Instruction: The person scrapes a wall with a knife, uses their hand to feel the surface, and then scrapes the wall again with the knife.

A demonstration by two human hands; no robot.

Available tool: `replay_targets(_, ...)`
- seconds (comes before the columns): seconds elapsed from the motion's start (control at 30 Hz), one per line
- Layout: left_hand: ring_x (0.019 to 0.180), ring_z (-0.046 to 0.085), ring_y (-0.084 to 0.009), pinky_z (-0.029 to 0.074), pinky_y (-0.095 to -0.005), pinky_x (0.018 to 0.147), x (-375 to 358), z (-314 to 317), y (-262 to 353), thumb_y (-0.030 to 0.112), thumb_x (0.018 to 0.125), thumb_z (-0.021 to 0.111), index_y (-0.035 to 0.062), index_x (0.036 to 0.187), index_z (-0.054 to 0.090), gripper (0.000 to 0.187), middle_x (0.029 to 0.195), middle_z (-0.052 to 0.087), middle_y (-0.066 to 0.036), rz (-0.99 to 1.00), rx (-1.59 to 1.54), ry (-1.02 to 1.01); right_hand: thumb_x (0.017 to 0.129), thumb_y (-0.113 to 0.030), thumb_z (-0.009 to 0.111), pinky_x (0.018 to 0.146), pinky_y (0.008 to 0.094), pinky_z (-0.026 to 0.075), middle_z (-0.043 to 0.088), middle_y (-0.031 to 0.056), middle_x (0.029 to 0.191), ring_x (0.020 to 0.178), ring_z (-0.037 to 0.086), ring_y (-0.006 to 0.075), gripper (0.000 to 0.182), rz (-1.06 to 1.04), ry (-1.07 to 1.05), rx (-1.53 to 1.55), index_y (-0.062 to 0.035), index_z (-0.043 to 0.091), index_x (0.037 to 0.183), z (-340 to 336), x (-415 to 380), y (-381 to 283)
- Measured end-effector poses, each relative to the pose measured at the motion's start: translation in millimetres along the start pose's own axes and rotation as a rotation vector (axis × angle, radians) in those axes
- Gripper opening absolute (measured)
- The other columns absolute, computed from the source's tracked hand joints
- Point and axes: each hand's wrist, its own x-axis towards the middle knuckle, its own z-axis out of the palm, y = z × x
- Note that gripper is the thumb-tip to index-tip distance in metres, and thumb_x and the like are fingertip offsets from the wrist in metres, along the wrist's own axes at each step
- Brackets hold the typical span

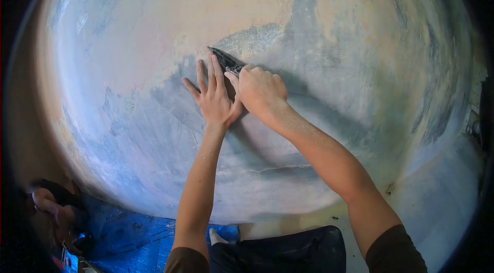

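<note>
A large rounded surface (pixel 154 31) with patchy cream, blue and grey coating fills most of the head view. My left hand (pixel 213 95) lies flat against it with the fingers spread. Closed around a dark, pointed tool (pixel 226 61) is my right hand (pixel 262 87), just to the right of my left hand. The tool's narrow tip points up and left, beside my left fingertips, against the surface. My right fist hides its handle, so its exact kind cannot be made out. Pale dust clings to both forearms.
A blue tarp (pixel 128 237) covers the floor at the lower left, where another person (pixel 56 211) is crouched or seated. My dark-clothed leg (pixel 288 252) is at the bottom. A pale curved form (pixel 437 195) stands at the right.
</note>
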Motion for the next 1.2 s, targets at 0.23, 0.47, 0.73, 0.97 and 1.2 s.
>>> replay_targets(0.23, 0.156, 0.021, -0.0319, -0.012, -0.0647, 0.120, 5, -3, -1, 0.046, 0.093, 0.046, 0.0025, 0.162, 0.023, 0.085, 0.166, 0.032, -0.010, 0.000, -0.008, 0.013, 0.106, -0.050, 0.045, 0.067, 0.0453, 0.060, 0.074, 0.0209, 0.082, 0.076, 0.075, 0.0356, 0.061, -0.016, 0.023, 0.050, 0.0011, 0.072, 0.087, 6, 6, -2)
replay_targets(0.47, 0.156, 0.020, -0.0325, -0.011, -0.0649, 0.120, 41, -3, -20, 0.058, 0.092, 0.045, 0.0036, 0.162, 0.021, 0.092, 0.167, 0.031, -0.009, -0.013, -0.070, 0.034, 0.106, -0.046, 0.046, 0.072, 0.0432, 0.060, 0.076, 0.0184, 0.091, 0.085, 0.076, 0.0328, 0.054, -0.052, 0.047, 0.073, -0.0044, 0.076, 0.089, -12, 37, -22)
replay_targets(0.73, 0.155, 0.022, -0.0336, 0.002, -0.0582, 0.125, 25, -15, -31, 0.057, 0.091, 0.047, 0.0053, 0.160, 0.030, 0.088, 0.165, 0.035, -0.008, 0.145, -0.006, 0.036, 0.104, -0.051, 0.047, 0.074, 0.0490, 0.059, 0.073, 0.0234, 0.084, 0.082, 0.074, 0.0403, 0.060, -0.031, 0.062, 0.115, 0.0000, 0.074, 0.088, 3, 22, -3)
replay_targets(0.97, 0.142, 0.041, -0.0296, 0.018, -0.0484, 0.122, 16, -17, -30, 0.052, 0.090, 0.051, 0.0076, 0.152, 0.048, 0.077, 0.156, 0.050, -0.005, 0.200, 0.008, 0.139, 0.105, -0.048, 0.048, 0.067, 0.0452, 0.061, 0.074, 0.0213, 0.083, 0.076, 0.075, 0.0365, 0.059, -0.057, 0.051, 0.041, 0.0029, 0.072, 0.088, 6, 10, 3)
replay_targets(1.2, 0.136, 0.046, -0.0271, 0.026, -0.0433, 0.114, 10, -12, -31, 0.050, 0.091, 0.051, 0.0077, 0.153, 0.047, 0.075, 0.155, 0.052, -0.005, 0.215, 0.033, 0.165, 0.106, -0.047, 0.047, 0.067, 0.0446, 0.061, 0.074, 0.0210, 0.082, 0.077, 0.076, 0.0355, 0.058, -0.029, 0.017, 0.025, 0.0018, 0.072, 0.089, 5, 3, 0)
